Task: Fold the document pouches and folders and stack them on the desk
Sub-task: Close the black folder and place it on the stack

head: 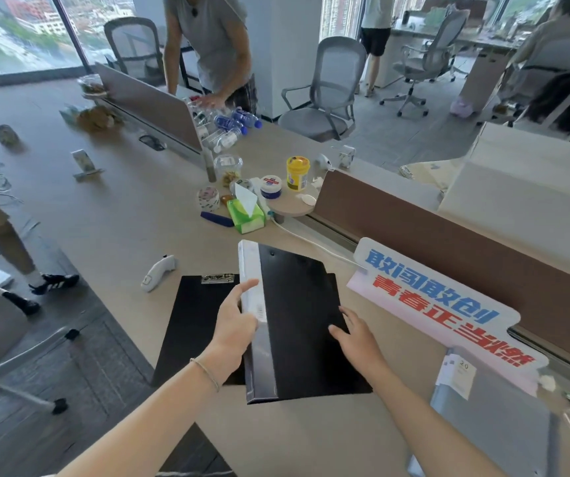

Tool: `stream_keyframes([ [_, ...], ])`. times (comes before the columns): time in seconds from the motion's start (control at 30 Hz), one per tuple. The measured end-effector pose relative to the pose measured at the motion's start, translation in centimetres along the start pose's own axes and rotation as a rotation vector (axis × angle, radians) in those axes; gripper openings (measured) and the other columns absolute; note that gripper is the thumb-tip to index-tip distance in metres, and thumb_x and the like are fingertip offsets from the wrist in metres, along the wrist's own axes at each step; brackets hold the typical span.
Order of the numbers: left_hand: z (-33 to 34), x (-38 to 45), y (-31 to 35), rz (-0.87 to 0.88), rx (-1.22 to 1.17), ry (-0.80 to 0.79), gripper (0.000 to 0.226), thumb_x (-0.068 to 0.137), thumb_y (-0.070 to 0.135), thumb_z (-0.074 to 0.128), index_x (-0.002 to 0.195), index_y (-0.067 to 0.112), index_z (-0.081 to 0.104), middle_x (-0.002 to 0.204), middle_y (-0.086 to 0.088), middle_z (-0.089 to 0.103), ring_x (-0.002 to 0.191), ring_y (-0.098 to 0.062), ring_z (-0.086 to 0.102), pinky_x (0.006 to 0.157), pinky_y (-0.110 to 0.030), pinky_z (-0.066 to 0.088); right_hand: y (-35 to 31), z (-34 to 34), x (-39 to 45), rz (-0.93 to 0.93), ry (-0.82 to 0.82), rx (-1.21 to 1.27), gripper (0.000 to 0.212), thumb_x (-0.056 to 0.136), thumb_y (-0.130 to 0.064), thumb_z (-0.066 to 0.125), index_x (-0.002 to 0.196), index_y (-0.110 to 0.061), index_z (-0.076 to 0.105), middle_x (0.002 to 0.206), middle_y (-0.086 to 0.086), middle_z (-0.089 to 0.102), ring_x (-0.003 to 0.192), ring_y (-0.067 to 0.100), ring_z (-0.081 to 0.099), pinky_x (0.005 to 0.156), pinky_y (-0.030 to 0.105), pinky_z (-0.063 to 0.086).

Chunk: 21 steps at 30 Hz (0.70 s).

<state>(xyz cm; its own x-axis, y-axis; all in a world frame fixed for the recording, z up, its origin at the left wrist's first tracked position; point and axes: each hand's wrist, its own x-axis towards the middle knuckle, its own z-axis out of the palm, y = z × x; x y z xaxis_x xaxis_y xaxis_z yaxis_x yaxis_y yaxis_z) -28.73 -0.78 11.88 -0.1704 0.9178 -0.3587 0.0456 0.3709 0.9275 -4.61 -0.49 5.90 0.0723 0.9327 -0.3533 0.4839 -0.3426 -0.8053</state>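
A black ring binder [297,304] with a pale spine label lies closed in front of me on the desk [132,215]. My left hand [237,321] grips its spine, thumb on the label. My right hand [354,333] rests flat on the black cover, fingers spread. Beneath the binder, to the left, lies a black clipboard folder [190,318] with a metal clip at its far edge. Another dark folder edge [331,287] pokes out under the binder on the right. A grey translucent document pouch [490,418] with a white label lies at the right.
A white sign with blue and red characters [445,304] leans on the brown divider [483,249]. A white handheld device [158,271] lies left of the clipboard. A green tissue pack [245,215], jars and water bottles [228,129] sit farther back. People and office chairs surround the desk.
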Motion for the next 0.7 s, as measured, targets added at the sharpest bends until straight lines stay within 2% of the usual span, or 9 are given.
stream_keyframes([
  [0.1,0.0,-0.3,0.4,-0.056,-0.069,-0.082,0.079,0.086,-0.023,0.051,0.139,0.036,0.057,0.133,-0.003,0.060,0.113,-0.023,0.061,0.069,-0.033,0.061,0.3,-0.6,0.3,0.063,0.029,0.143,0.060,0.098,-0.029,0.060,0.153,-0.029,0.035,0.160,-0.006,0.032,0.148,0.023,0.031,0.118,0.044,0.028],
  [0.2,0.7,-0.3,0.3,-0.074,-0.070,-0.163,0.079,0.087,-0.022,0.052,0.140,0.036,0.055,0.131,-0.003,0.060,0.110,-0.021,0.060,0.060,-0.024,0.056,1.0,-1.6,0.2,0.114,0.064,0.296,0.066,0.096,-0.026,0.063,0.153,-0.034,0.031,0.160,-0.005,0.035,0.146,0.025,0.035,0.117,0.047,0.032],
  [0.33,2.7,0.2,-0.5,-0.060,0.014,-0.218,0.080,0.090,-0.018,0.056,0.141,0.044,0.051,0.144,0.000,0.049,0.122,-0.025,0.054,0.070,-0.026,0.056,2.2,-3.1,-1.2,0.123,0.187,0.336,0.070,0.090,-0.021,0.070,0.150,-0.037,0.037,0.157,-0.008,0.040,0.145,0.023,0.038,0.117,0.050,0.035],
  [0.4,4.1,0.7,-1.2,-0.058,0.033,-0.232,0.079,0.092,-0.016,0.055,0.142,0.046,0.050,0.147,-0.001,0.047,0.129,-0.028,0.052,0.069,-0.025,0.058,2.8,-4.1,-2.3,0.117,0.240,0.351,0.072,0.089,-0.018,0.071,0.149,-0.036,0.037,0.156,-0.009,0.041,0.143,0.021,0.040,0.116,0.049,0.036],
  [0.6,9.8,0.8,-3.7,-0.060,0.140,-0.318,0.076,0.101,-0.007,0.049,0.152,0.048,0.038,0.149,0.000,0.047,0.110,-0.019,0.061,0.058,-0.016,0.057,6.4,-7.3,-5.7,0.151,0.396,0.340,0.076,0.084,-0.015,0.072,0.146,-0.044,0.039,0.148,-0.014,0.050,0.136,0.017,0.049,0.110,0.049,0.045],
  [0.67,12.0,0.2,-4.5,-0.031,0.178,-0.374,0.076,0.101,-0.008,0.048,0.154,0.046,0.035,0.152,0.003,0.044,0.116,-0.022,0.061,0.067,-0.019,0.060,7.9,-8.4,-6.7,0.193,0.447,0.343,0.074,0.084,-0.015,0.071,0.144,-0.046,0.041,0.143,-0.014,0.054,0.131,0.016,0.053,0.105,0.049,0.049],
  [0.7,13.0,0.1,-4.9,-0.012,0.213,-0.392,0.077,0.101,-0.007,0.049,0.154,0.046,0.033,0.154,0.004,0.041,0.123,-0.026,0.059,0.075,-0.026,0.061,8.6,-8.9,-7.2,0.214,0.476,0.345,0.073,0.083,-0.015,0.071,0.144,-0.046,0.042,0.141,-0.013,0.056,0.129,0.016,0.055,0.104,0.048,0.051],
])
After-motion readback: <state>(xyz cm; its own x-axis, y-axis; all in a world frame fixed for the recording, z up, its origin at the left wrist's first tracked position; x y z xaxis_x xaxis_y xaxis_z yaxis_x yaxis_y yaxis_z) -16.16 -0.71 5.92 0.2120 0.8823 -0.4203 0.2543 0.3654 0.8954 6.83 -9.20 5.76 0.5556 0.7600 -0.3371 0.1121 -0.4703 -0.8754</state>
